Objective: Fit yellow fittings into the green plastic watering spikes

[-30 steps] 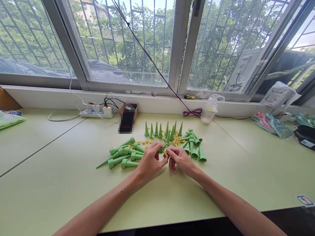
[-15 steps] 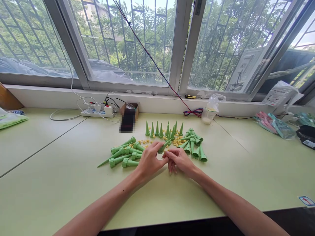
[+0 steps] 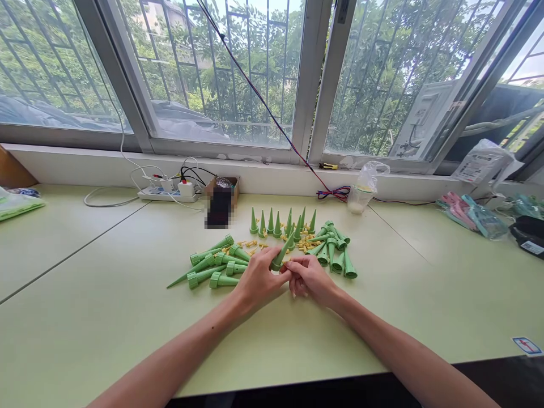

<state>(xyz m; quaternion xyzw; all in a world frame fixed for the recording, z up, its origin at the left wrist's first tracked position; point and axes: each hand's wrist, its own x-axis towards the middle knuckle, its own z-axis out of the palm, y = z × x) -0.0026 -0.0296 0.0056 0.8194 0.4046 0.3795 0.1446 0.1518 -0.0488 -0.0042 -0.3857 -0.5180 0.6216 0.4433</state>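
1. We held a green cone [image 3: 280, 256], tilted, over the tabletop [image 3: 272, 340].
2. Our left hand [image 3: 258, 276] had its fingers closed around the cone's base.
3. Our right hand [image 3: 312, 276] pinched a small yellow piece [image 3: 287, 261] beside it between its fingers.
4. Beyond stood upright cones [image 3: 277, 226]; lying cones [image 3: 350, 265] flanked our hands.
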